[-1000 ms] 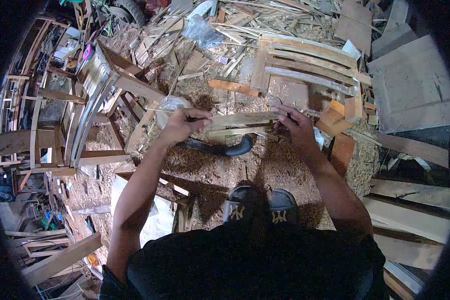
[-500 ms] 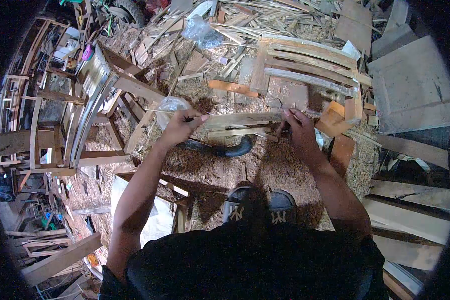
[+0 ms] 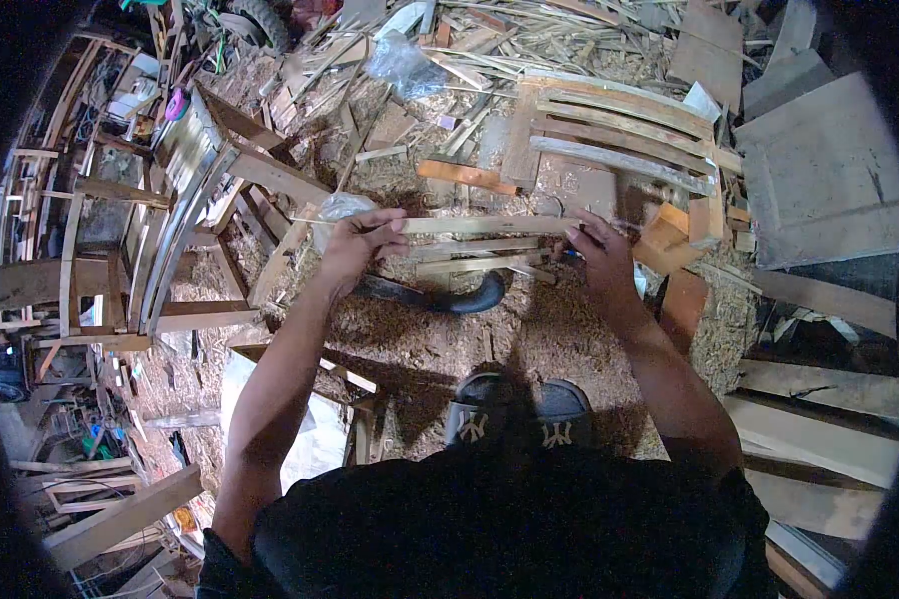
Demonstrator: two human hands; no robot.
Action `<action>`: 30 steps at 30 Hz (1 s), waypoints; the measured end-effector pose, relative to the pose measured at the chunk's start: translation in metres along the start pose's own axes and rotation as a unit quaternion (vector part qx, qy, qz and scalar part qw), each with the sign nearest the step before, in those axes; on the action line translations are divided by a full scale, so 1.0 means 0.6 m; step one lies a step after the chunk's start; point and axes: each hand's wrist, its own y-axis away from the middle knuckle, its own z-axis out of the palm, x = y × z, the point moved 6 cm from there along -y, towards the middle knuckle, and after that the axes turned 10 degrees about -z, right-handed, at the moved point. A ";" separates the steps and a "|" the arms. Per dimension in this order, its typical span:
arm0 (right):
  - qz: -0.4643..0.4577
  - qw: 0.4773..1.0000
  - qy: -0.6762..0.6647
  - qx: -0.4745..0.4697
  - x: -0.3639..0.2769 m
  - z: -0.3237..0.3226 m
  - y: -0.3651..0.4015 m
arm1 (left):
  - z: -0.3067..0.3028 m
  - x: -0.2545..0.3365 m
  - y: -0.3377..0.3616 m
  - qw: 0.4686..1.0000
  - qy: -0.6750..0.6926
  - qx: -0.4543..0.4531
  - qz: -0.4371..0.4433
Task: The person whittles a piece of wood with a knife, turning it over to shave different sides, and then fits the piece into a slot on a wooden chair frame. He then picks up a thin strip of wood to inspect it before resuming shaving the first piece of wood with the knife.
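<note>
A narrow pale wooden strip [image 3: 487, 225] spans the gap between my two hands. My left hand [image 3: 358, 245] pinches its left end with the fingers partly spread, while my right hand [image 3: 601, 248] is closed at the right end. Just below it, nearer my feet, are two more wooden strips, a greyish strip [image 3: 484, 246] and a lighter strip [image 3: 474, 265], roughly parallel to it. A black curved object [image 3: 459, 297] lies on the sawdust close to my left wrist.
Wood shavings cover the floor around my sandals [image 3: 561, 401]. A slatted curved wooden frame [image 3: 624, 150] lies ahead right, near an orange-brown board [image 3: 466, 177]. To the left stands a wooden chair-like frame [image 3: 195, 165]. Planks [image 3: 819, 434] are stacked at right; offcuts [image 3: 509, 50] lie at the back.
The strip between my hands has turned, showing a narrower face, and shifted slightly away from me. A greyish strip now shows beneath it. My left fingers have opened out somewhat.
</note>
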 end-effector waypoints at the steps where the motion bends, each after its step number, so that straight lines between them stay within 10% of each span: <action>1: -0.034 0.998 0.051 -0.010 0.006 -0.007 -0.006 | 0.002 0.003 0.003 1.000 0.000 0.001 0.000; 30: 0.017 0.999 -0.042 0.000 -0.003 0.006 0.005 | -0.013 -0.019 0.004 0.996 0.080 -0.001 -0.026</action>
